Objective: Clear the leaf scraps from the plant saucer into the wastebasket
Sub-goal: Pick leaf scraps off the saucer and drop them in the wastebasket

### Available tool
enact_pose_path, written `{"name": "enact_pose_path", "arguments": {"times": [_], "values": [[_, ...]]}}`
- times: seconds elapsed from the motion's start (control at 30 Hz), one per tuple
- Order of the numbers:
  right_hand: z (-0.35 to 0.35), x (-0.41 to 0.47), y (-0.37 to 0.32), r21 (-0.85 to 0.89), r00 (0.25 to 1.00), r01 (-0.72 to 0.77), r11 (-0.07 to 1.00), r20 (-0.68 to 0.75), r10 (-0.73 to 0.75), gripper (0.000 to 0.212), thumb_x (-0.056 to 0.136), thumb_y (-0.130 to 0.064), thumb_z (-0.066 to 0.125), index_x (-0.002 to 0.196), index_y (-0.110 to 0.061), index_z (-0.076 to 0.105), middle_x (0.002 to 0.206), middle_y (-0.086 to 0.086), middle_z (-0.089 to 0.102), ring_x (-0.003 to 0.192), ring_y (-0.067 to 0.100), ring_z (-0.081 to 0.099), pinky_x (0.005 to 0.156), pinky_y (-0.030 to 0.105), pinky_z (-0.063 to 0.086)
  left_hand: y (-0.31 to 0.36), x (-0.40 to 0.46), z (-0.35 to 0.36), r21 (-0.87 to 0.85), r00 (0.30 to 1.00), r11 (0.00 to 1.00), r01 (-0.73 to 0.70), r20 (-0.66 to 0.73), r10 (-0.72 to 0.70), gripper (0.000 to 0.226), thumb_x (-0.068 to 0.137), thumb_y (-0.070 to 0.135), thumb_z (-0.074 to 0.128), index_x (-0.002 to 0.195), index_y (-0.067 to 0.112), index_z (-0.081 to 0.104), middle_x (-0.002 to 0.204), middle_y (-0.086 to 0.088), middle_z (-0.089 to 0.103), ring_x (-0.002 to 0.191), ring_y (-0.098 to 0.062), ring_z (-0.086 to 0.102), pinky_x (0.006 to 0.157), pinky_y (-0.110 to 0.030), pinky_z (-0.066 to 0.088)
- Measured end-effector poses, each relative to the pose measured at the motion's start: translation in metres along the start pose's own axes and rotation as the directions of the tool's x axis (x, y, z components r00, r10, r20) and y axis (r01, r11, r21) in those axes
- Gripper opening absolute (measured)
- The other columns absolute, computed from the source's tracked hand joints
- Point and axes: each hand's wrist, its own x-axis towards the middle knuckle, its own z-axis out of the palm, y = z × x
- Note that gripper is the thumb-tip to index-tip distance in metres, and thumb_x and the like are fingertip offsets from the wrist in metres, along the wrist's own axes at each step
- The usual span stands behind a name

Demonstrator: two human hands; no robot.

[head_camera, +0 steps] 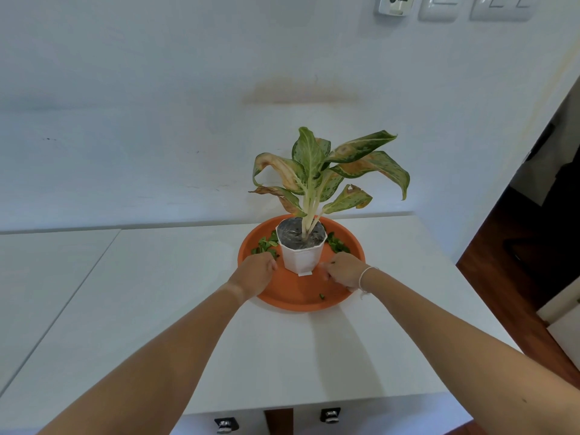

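An orange plant saucer [301, 301] sits on the white table and bears a white pot [302, 257] with a leafy plant [317, 171]. Green leaf scraps lie in the saucer left of the pot [266, 244], right of it [337, 244], and one small bit near the front rim [321, 296]. My left hand [255, 270] rests fingers-down on the saucer's left side, closed over scraps beside the pot. My right hand [343, 271], with a thin bracelet at the wrist, is curled on the right side, and a dark scrap shows between its fingers. No wastebasket is in view.
The white table [188, 324] meets the white wall behind the plant; a seam splits the top at the left. Its right edge drops to a dark wooden floor [508, 268]. Wall switches [439, 7] are high up. Two metal latches [329, 416] sit below the front edge.
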Motion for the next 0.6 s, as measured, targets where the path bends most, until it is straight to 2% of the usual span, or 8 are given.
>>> {"name": "enact_pose_path", "arguments": {"times": [0.07,0.13,0.2,0.3,0.37,0.47,0.53,0.6], "values": [[0.002,-0.002,-0.004,-0.193,0.997,0.041,0.98,-0.052,-0.052,0.029,0.098,-0.018,0.038,0.097,-0.007,0.065,0.09,0.011,0.055,0.083,0.021,0.047,0.072,0.027,0.038,0.002,-0.002,0.002,0.014,1.0,1.0,-0.004,0.009,0.004,0.034,0.099,0.012,0.029,0.105,0.012,0.063,0.11,-0.01,0.063,0.106,-0.026,0.057,0.089,-0.028,0.042],[0.004,-0.003,-0.004,-0.261,0.995,0.044,0.964,-0.071,-0.065,0.031,0.098,-0.019,0.038,0.117,-0.007,0.059,0.092,0.008,0.052,0.084,0.018,0.045,0.074,0.025,0.035,0.004,-0.003,0.003,0.05,1.0,0.999,-0.017,0.01,0.017,0.036,0.1,0.013,0.028,0.111,0.014,0.063,0.121,-0.008,0.062,0.113,-0.026,0.055,0.096,-0.029,0.041],[0.007,-0.003,-0.001,-0.359,0.997,0.033,0.933,-0.054,-0.056,0.029,0.095,-0.027,0.047,0.113,-0.008,0.06,0.089,0.008,0.057,0.08,0.018,0.049,0.071,0.025,0.039,0.005,-0.003,0.005,0.088,1.0,0.996,-0.024,0.009,0.023,0.037,0.1,0.015,0.028,0.115,0.016,0.062,0.126,-0.005,0.06,0.116,-0.024,0.054,0.097,-0.03,0.041],[0.012,0.002,0.004,-0.391,0.997,-0.022,0.92,-0.071,-0.006,0.03,0.08,-0.044,0.064,0.071,-0.017,0.054,0.066,-0.002,0.053,0.063,0.015,0.054,0.054,0.022,0.041,0.004,-0.003,0.006,0.129,0.999,0.991,-0.035,0.007,0.035,0.037,0.099,0.017,0.028,0.116,0.017,0.062,0.127,-0.003,0.06,0.116,-0.023,0.054,0.093,-0.028,0.041],[0.014,0.001,0.005,-0.423,0.995,-0.037,0.905,-0.095,-0.004,0.039,0.074,-0.049,0.068,0.061,-0.021,0.044,0.06,-0.004,0.049,0.054,0.011,0.049,0.048,0.021,0.036,0.004,-0.002,0.007,0.15,0.999,0.988,-0.042,0.008,0.041,0.037,0.099,0.018,0.028,0.115,0.018,0.062,0.126,-0.003,0.061,0.114,-0.022,0.055,0.09,-0.026,0.041],[0.02,-0.003,0.004,-0.49,0.99,-0.041,0.871,-0.137,-0.031,0.034,0.074,-0.048,0.07,0.073,-0.017,0.055,0.063,-0.004,0.052,0.056,0.013,0.051,0.051,0.023,0.039,0.002,-0.001,0.009,0.171,0.999,0.984,-0.047,0.006,0.046,0.037,0.099,0.02,0.029,0.113,0.019,0.063,0.124,-0.002,0.062,0.112,-0.022,0.056,0.087,-0.025,0.041],[0.023,-0.005,0.003,-0.494,0.986,-0.04,0.868,-0.158,-0.044,0.032,0.077,-0.042,0.071,0.093,-0.014,0.066,0.077,0.002,0.063,0.068,0.019,0.057,0.06,0.026,0.045,0.002,0.0,0.01,0.184,0.999,0.982,-0.051,0.005,0.051,0.036,0.098,0.02,0.03,0.112,0.02,0.063,0.123,-0.001,0.063,0.111,-0.021,0.056,0.085,-0.025,0.04],[0.026,-0.006,0.004,-0.495,0.979,-0.036,0.868,-0.193,-0.07,0.028,0.082,-0.033,0.068,0.099,-0.011,0.068,0.093,0.007,0.071,0.08,0.024,0.065,0.063,0.028,0.046,0.0,0.001,0.011,0.197,0.998,0.979,-0.059,0.006,0.059,0.036,0.098,0.02,0.031,0.112,0.02,0.064,0.123,-0.001,0.063,0.111,-0.02,0.056,0.086,-0.025,0.041]]}}
